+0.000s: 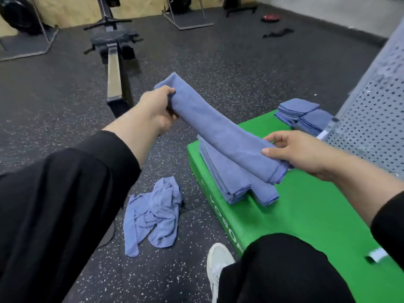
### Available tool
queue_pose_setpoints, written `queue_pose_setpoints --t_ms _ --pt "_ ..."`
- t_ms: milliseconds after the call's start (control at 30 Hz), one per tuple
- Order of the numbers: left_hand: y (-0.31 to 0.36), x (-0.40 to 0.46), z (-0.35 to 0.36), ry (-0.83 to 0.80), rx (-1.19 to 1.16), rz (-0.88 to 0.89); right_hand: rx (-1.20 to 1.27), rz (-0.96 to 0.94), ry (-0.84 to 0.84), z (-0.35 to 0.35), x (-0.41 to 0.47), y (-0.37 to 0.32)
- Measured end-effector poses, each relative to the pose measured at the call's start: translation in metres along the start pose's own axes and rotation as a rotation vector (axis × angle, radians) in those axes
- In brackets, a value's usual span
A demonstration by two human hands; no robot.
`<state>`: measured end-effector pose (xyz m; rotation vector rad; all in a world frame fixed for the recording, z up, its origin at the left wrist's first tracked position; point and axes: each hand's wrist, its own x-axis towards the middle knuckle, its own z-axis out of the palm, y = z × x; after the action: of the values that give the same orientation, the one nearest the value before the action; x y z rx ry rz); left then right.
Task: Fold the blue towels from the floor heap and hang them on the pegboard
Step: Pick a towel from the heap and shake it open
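The folded blue towel (220, 132) hangs stretched between both hands above the green box (306, 206), its long axis running from the left hand (157, 110), which grips the far end out over the floor, to the right hand (299, 154), which pinches the near end over the box's middle. Directly beneath lies a stack of folded towels (229, 182) at the box's left edge, with more folded piles (303, 115) at its far corner beside the pegboard (376, 119), nearer the right hand, and the crumpled heap (153, 215) lies on the floor (65, 101) to the left
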<state>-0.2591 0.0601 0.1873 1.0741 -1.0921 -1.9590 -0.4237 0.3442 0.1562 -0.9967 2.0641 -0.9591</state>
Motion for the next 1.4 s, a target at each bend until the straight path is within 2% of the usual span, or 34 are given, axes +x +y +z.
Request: queue_pose_setpoints --t_ms 167,300,467,533,600,667,733,800,900,1133,1267,1400 --pt "-0.052 0.041 0.061 0.020 0.227 -0.001 0.114 0.138 0.079 -0.009 -0.004 0.073" --pt "-0.098 0.068 0.095 0.004 0.343 -0.073 0.172 0.223 0.132 0.000 -0.002 0.121" --pt "-0.130 0.108 0.118 -0.011 0.405 -0.117 0.188 0.293 0.206 0.014 0.025 0.162" --pt "-0.135 0.125 0.119 -0.044 0.510 -0.115 0.169 0.320 0.211 0.021 0.042 0.173" --pt "-0.139 0.139 0.109 -0.066 0.872 0.000 0.036 0.347 0.181 0.035 0.059 0.182" --pt "-0.145 0.142 0.093 -0.047 1.195 0.268 -0.323 0.327 0.158 0.050 0.072 0.193" --pt "-0.159 0.131 0.074 -0.080 1.321 0.445 -0.581 0.206 0.130 0.068 0.076 0.203" --pt "-0.178 0.120 0.050 -0.138 1.406 0.522 -0.695 0.130 0.105 0.079 0.078 0.209" --pt "-0.205 0.106 0.017 -0.192 1.522 0.622 -0.749 0.084 0.177 0.085 0.082 0.204" --pt "-0.232 0.075 0.004 -0.290 1.575 0.650 -0.651 -0.034 0.226 0.086 0.097 0.153" --pt "-0.215 0.066 -0.013 -0.273 1.580 0.620 -0.640 -0.134 0.136 0.097 0.110 0.109" --pt "-0.182 0.058 -0.068 -0.263 1.679 0.613 -0.712 -0.254 -0.021 0.123 0.133 0.050"
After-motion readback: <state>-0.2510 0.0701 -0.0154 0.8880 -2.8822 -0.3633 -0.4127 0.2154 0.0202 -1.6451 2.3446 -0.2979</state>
